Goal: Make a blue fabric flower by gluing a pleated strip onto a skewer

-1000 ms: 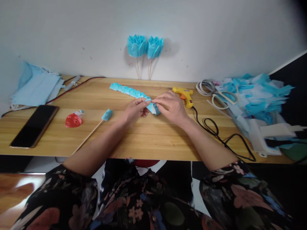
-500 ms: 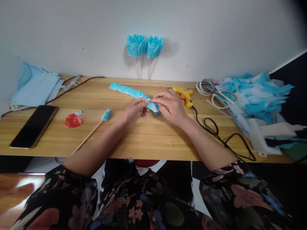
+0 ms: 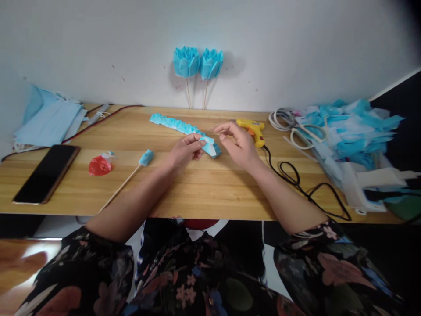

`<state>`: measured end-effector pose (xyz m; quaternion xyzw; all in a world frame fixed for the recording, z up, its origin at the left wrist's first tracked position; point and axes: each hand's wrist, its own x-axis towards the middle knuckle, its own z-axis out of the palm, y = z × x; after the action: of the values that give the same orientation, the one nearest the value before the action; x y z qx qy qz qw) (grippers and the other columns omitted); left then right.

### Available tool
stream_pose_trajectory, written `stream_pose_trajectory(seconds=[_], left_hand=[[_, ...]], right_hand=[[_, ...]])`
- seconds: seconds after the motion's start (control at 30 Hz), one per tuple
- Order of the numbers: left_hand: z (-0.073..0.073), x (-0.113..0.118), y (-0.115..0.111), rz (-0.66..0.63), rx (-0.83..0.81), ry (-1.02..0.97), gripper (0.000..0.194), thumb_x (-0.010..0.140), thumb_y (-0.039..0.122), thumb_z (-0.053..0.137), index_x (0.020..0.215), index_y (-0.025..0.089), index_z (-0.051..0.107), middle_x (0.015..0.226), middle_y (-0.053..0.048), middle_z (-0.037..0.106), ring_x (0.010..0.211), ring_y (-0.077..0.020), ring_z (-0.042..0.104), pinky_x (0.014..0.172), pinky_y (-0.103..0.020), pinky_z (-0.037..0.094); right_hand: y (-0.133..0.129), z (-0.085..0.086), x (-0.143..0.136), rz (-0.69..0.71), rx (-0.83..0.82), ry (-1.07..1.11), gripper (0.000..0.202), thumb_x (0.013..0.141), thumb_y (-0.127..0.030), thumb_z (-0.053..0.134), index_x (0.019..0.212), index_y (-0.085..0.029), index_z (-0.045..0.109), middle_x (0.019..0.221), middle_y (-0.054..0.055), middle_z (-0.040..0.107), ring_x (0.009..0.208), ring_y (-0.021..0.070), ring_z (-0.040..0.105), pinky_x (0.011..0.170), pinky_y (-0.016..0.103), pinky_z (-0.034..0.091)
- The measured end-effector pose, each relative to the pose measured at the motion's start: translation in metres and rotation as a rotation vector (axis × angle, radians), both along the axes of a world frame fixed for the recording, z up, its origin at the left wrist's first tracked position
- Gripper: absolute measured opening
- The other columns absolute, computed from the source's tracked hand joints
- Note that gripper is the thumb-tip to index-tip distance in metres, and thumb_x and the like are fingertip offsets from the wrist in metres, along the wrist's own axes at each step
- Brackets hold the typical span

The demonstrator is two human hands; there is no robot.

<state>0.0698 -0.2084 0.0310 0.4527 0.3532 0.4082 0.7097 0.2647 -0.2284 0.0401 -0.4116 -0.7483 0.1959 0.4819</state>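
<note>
A long pleated blue strip (image 3: 176,124) lies slantwise on the wooden table, its right end near my hands. My left hand (image 3: 188,148) pinches that end between thumb and fingers, where a folded blue and white piece shows. Just right of it, my right hand (image 3: 237,142) is off the strip, fingers apart and bent, holding nothing. A yellow glue gun (image 3: 259,134) lies beyond my right hand. To the left rests a thin stick with a small blue roll (image 3: 146,157) on its tip.
Two blue flowers (image 3: 186,62) on sticks lean against the wall. At the left are a phone (image 3: 48,174), a stack of masks (image 3: 51,119) and a red wrapper (image 3: 100,165). Scissors (image 3: 308,136), a blue and white scrap pile (image 3: 355,127) and a black cord (image 3: 292,180) are on the right.
My right hand has let go of the strip and moved slightly right, its fingers parting. My left hand has stayed in place, and more of the folded end shows.
</note>
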Motion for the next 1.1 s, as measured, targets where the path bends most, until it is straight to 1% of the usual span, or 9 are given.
stream_pose_trajectory(seconds=[0.13,0.2,0.27,0.37,0.6,0.67,0.87,0.97,1.1], left_hand=[[-0.0012,0.0003,0.0003,-0.008,0.016,-0.008,0.022,0.085,0.021,0.078,0.075,0.017,0.059,0.055,0.005,0.057,0.047,-0.0057,0.048,0.051,-0.019,0.035],[-0.0023,0.0003,0.0006,-0.021,0.032,-0.007,0.022,0.084,0.022,0.079,0.075,0.017,0.060,0.056,0.005,0.057,0.048,-0.0059,0.048,0.051,-0.019,0.035],[-0.0037,-0.0001,0.0009,-0.028,0.063,-0.001,0.021,0.083,0.024,0.079,0.076,0.017,0.061,0.056,0.005,0.057,0.049,-0.0061,0.048,0.052,-0.020,0.035],[-0.0056,-0.0008,0.0008,-0.034,0.111,0.041,0.020,0.083,0.027,0.080,0.077,0.017,0.063,0.056,0.005,0.057,0.050,-0.0065,0.047,0.052,-0.020,0.034],[-0.0049,-0.0013,-0.0009,-0.030,0.198,0.178,0.023,0.080,0.032,0.081,0.078,0.017,0.064,0.055,0.005,0.055,0.050,-0.0067,0.045,0.052,-0.021,0.035],[-0.0042,-0.0015,-0.0011,-0.029,0.213,0.191,0.022,0.080,0.032,0.080,0.078,0.017,0.064,0.055,0.005,0.055,0.050,-0.0068,0.045,0.052,-0.021,0.035],[-0.0039,-0.0019,-0.0012,-0.030,0.224,0.189,0.021,0.081,0.031,0.079,0.077,0.018,0.062,0.056,0.006,0.054,0.049,-0.0063,0.044,0.052,-0.022,0.035],[-0.0041,-0.0017,-0.0011,-0.040,0.229,0.173,0.021,0.080,0.030,0.080,0.078,0.018,0.063,0.057,0.006,0.054,0.049,-0.0061,0.043,0.052,-0.022,0.034],[-0.0043,-0.0020,-0.0014,-0.043,0.232,0.180,0.020,0.079,0.031,0.079,0.079,0.018,0.064,0.058,0.006,0.055,0.049,-0.0060,0.043,0.052,-0.022,0.034]], right_hand=[[-0.0002,0.0006,-0.0011,0.092,-0.354,0.216,0.033,0.097,-0.038,0.059,0.127,-0.025,0.062,0.119,0.007,0.073,0.110,0.0220,0.067,0.093,0.039,0.055],[-0.0008,0.0016,-0.0023,0.154,-0.469,0.265,0.039,0.095,-0.043,0.062,0.130,-0.025,0.062,0.116,0.006,0.073,0.105,0.0212,0.067,0.088,0.038,0.056],[-0.0019,0.0033,-0.0035,0.189,-0.527,0.285,0.042,0.092,-0.044,0.066,0.130,-0.025,0.062,0.110,0.005,0.072,0.098,0.0202,0.066,0.083,0.036,0.056],[-0.0040,0.0063,-0.0048,0.202,-0.561,0.310,0.042,0.090,-0.039,0.069,0.129,-0.025,0.063,0.102,0.003,0.070,0.090,0.0184,0.064,0.077,0.034,0.055],[-0.0054,0.0092,-0.0036,0.197,-0.584,0.318,0.045,0.087,-0.029,0.069,0.131,-0.023,0.065,0.100,0.002,0.068,0.084,0.0161,0.063,0.078,0.033,0.053],[-0.0046,0.0089,-0.0030,0.204,-0.581,0.333,0.045,0.087,-0.031,0.069,0.131,-0.023,0.066,0.099,0.002,0.069,0.087,0.0166,0.064,0.080,0.033,0.054],[-0.0016,0.0065,-0.0012,0.188,-0.606,0.384,0.042,0.095,-0.052,0.062,0.125,-0.024,0.073,0.108,0.005,0.072,0.102,0.0204,0.066,0.094,0.039,0.054],[-0.0009,0.0038,-0.0006,0.160,-0.607,0.405,0.042,0.099,-0.054,0.057,0.121,-0.024,0.075,0.106,0.005,0.071,0.100,0.0192,0.066,0.093,0.038,0.054],[-0.0018,0.0031,-0.0010,0.124,-0.614,0.396,0.037,0.096,-0.053,0.062,0.115,-0.024,0.077,0.107,0.005,0.071,0.101,0.0192,0.065,0.093,0.038,0.054]])
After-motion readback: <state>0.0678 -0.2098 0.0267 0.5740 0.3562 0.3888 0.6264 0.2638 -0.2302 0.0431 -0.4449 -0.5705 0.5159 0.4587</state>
